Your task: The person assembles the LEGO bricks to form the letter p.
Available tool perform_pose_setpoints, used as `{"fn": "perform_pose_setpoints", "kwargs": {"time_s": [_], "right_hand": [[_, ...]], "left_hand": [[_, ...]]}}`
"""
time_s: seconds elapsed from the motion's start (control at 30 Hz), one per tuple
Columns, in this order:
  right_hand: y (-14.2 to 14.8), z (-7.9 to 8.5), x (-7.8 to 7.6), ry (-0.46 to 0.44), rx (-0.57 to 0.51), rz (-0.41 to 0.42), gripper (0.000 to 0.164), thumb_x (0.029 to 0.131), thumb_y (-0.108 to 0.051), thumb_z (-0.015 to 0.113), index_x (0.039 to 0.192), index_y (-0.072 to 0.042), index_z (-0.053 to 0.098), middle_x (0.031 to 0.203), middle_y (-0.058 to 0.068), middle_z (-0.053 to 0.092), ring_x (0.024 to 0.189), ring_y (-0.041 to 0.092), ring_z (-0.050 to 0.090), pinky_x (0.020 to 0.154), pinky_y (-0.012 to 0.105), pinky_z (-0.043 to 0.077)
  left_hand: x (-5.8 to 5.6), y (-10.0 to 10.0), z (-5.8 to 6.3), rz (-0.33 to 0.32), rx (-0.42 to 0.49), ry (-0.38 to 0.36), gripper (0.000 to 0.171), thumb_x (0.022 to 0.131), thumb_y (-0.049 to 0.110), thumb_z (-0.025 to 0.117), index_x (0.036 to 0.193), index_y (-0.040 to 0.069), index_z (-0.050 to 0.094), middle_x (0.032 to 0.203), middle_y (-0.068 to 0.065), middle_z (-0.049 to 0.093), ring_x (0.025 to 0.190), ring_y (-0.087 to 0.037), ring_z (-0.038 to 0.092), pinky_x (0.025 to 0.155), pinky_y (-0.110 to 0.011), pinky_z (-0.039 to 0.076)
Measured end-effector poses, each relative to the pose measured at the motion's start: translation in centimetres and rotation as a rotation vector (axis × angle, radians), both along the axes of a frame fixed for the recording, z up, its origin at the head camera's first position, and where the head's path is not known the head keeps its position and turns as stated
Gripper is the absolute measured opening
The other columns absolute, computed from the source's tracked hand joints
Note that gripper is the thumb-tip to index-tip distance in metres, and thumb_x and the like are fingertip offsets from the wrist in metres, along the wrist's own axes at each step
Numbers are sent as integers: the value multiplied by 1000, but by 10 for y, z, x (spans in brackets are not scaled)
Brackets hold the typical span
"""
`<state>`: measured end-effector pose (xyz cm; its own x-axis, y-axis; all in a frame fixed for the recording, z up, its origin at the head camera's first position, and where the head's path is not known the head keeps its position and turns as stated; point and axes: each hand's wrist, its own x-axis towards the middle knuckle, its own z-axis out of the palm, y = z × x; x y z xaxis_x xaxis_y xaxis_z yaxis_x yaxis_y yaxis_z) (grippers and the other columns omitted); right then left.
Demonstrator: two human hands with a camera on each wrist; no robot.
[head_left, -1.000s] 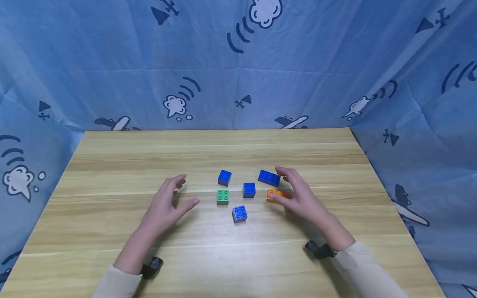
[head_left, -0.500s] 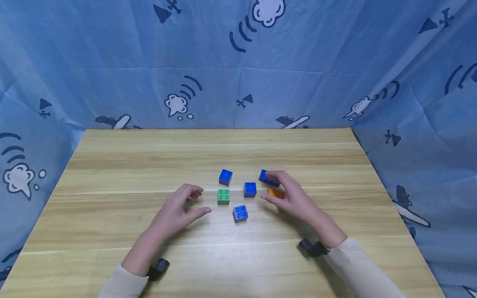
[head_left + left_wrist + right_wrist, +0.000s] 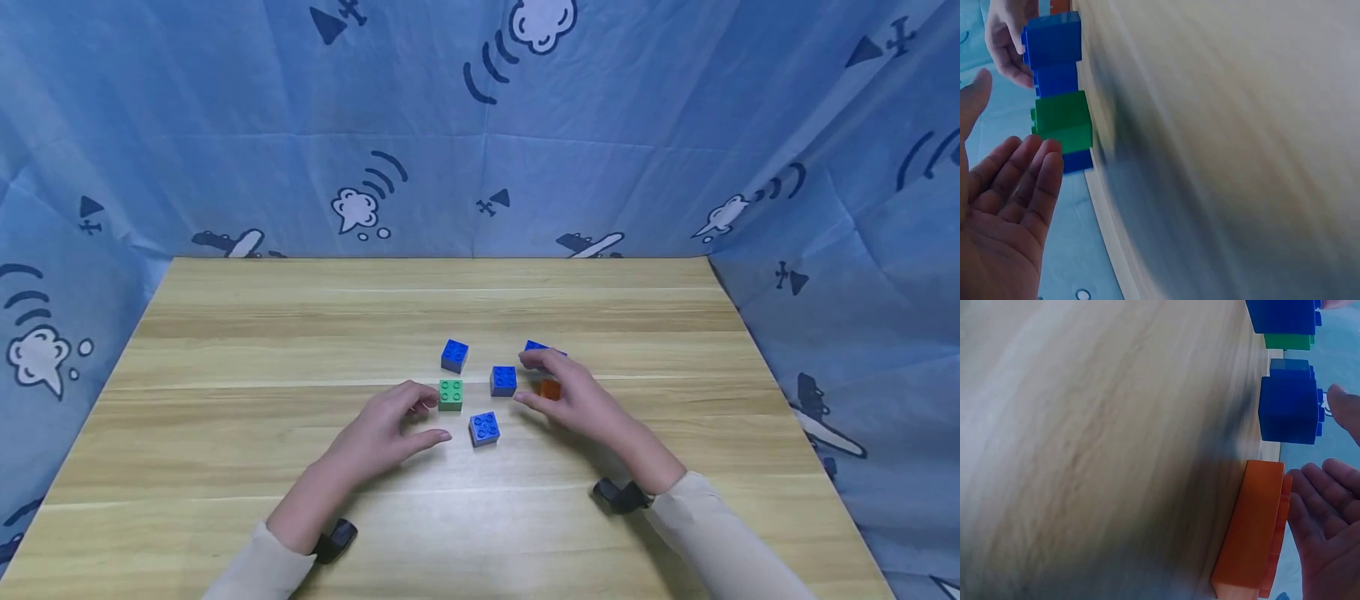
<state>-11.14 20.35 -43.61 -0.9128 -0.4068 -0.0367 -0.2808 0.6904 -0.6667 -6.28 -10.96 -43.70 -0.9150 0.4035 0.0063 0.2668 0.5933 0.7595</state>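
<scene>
My left hand [image 3: 378,429] is beside the green brick [image 3: 451,396], thumb and fingers apart with nothing held. In the left wrist view its fingertips [image 3: 1050,150] overlap the green brick's [image 3: 1063,115] lower edge; contact is hard to tell. My right hand [image 3: 581,404] hovers over the orange brick [image 3: 551,389], partly hiding it and the long blue brick [image 3: 534,345]. Its thumb and fingers are spread, pointing toward the middle blue brick [image 3: 503,382]. The right wrist view shows the orange brick [image 3: 1250,528] beside the palm and a blue brick [image 3: 1288,411] near the thumb.
Another square blue brick [image 3: 454,356] lies behind the green one, and one more blue brick [image 3: 484,428] lies in front, between the hands. All rest on a wooden table [image 3: 300,308]. A blue patterned cloth [image 3: 420,100] hangs along its back and sides.
My left hand has moved right, up to the green brick. My right hand has shifted left, covering more of the long blue brick. The bricks stay where they were.
</scene>
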Motion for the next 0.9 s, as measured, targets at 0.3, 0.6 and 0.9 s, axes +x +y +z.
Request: {"fn": "perform_pose_setpoints", "kwargs": {"time_s": [0.3,0.6,0.9], "right_hand": [[-6,-1,-3,-14,26,22,62,94,-35,79,145,-8,56,144,10,64,135,29,62,117,50,52],[-9,-1,-3,-49,36,23,60,95,-36,79,144,-8,57,144,11,64,136,31,61,118,52,51],[-12,-5,-5,-28,36,39,57,95,-33,79,142,-6,58,140,11,66,132,29,64,116,50,53]], "left_hand": [[-2,17,5,-119,-106,37,45,91,33,83,128,10,68,111,0,71,98,-13,63,88,-31,61],[-4,28,7,-146,-152,47,48,92,33,81,129,5,67,114,-4,74,102,-15,68,94,-37,63],[-6,40,11,-160,-199,62,49,93,35,81,129,5,69,120,-9,75,110,-23,70,101,-42,62]]}}
